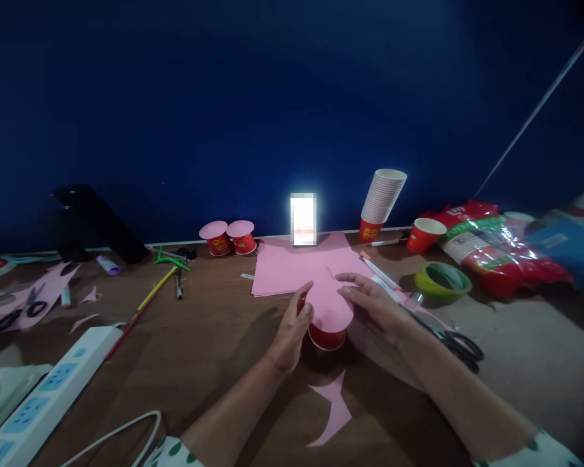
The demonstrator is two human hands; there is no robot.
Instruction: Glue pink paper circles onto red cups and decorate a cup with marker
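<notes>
A round pink paper disc [328,311] lies on top of a red paper cup [327,338] that stands upside down in front of me. My left hand [294,324] is closed at the disc's left edge, its thumb on the rim and its fingers partly hidden behind. Over the disc's right edge reaches my right hand [379,305], with fingers stretched and tips at the paper. A curved pink paper scrap [338,410] lies nearer to me. Behind the disc are pink paper sheets [292,263].
Two disc-topped red cups [219,243] stand by the wall. To the right are a leaning cup stack [383,198], a single cup [424,235], yellow-green tape [442,282], scissors [462,347] and a red package [496,250]. A power strip [53,386] and more scissors [22,314] lie left.
</notes>
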